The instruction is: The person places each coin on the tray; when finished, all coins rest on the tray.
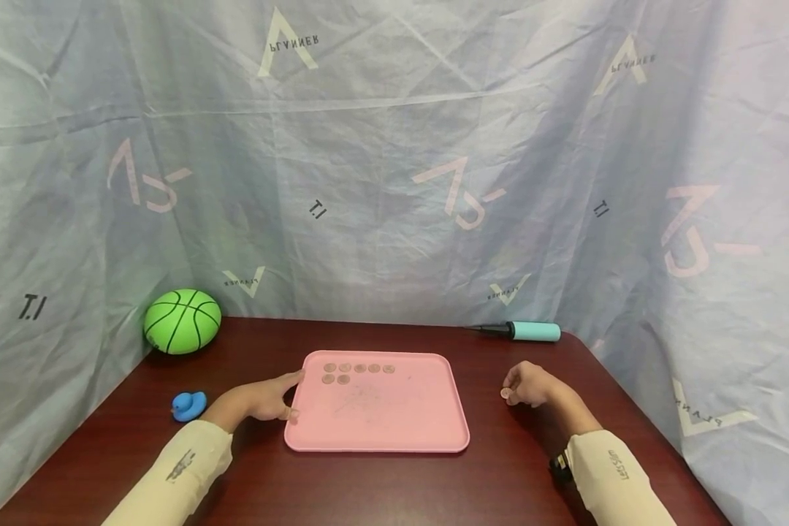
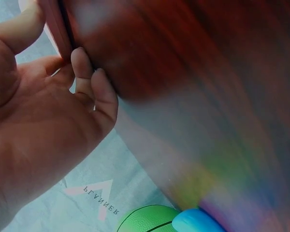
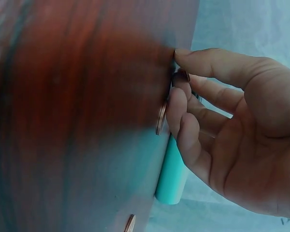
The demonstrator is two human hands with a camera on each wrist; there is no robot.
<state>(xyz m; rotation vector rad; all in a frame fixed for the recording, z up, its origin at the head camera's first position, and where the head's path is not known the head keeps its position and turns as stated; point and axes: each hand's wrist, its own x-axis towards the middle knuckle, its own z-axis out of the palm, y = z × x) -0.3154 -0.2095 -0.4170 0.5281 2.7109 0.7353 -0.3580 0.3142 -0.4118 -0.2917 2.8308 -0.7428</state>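
Note:
A pink tray [image 1: 408, 416] lies on the dark table. Toward its back left are several round coppery coins [image 1: 359, 368] in a row, with two more coins [image 1: 336, 379] below them. At the tray's left edge my left hand [image 1: 266, 398] rests with thumb and fingers spread along the rim [image 2: 58, 29]. To the right of the tray, my right hand [image 1: 532, 385] pinches a coin [image 1: 505, 393] between thumb and fingertips, low over the table. In the right wrist view, another coin [image 3: 162, 118] shows edge-on beside the fingers, and a further coin [image 3: 130, 223] lies lower down.
A blue rubber duck [image 1: 189, 406] sits left of my left forearm. The green ball [image 1: 183, 321] stands at the back left corner. Along the back right edge lies a turquoise hand pump [image 1: 535, 332] with a black nozzle. Grey printed cloth [image 1: 381, 183] hangs around the table.

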